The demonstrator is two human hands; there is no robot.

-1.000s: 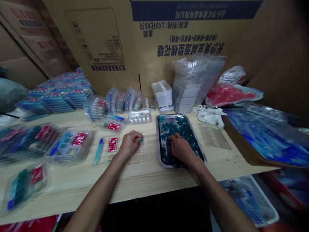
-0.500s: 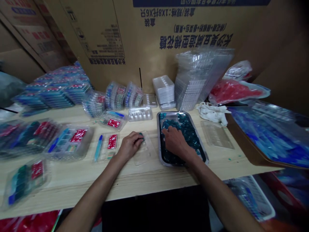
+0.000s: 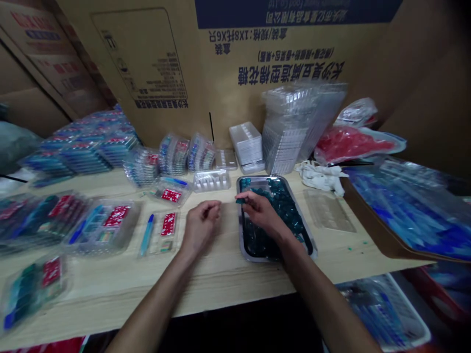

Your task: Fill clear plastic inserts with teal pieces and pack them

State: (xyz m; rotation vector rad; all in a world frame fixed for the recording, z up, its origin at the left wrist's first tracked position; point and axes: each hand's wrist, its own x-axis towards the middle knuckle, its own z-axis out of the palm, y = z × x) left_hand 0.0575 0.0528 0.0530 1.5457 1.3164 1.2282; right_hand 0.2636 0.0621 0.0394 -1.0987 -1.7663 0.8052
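Note:
My right hand (image 3: 260, 213) is over the left side of a metal tray (image 3: 241, 245). Its fingertips pinch a small dark teal piece (image 3: 240, 200) at the tray's left rim. Many similar glossy teal pieces (image 3: 290, 211) fill the tray. To the left, my left hand (image 3: 202, 223) is curled closed and slightly blurred; what its fingers hold, if anything, is hidden. Beside it lies a clear plastic case (image 3: 167, 235) with a red patterned card and a small light-coloured item. A blue pen-like stick (image 3: 147, 236) lies at the case's left side.
Clear trays (image 3: 285, 142) are stacked behind the metal tray, with a white glove (image 3: 322, 176) to their right. A flat clear lid (image 3: 329, 211) lies at right, near a carton of blue items (image 3: 412, 211). Filled cases (image 3: 101, 225) crowd the left. Cardboard (image 3: 147, 59) stands behind.
My right hand has lifted from among the teal pieces to the tray's left rim, pinching one. The clear plastic tray under my left hand no longer shows there. The view has shifted slightly.

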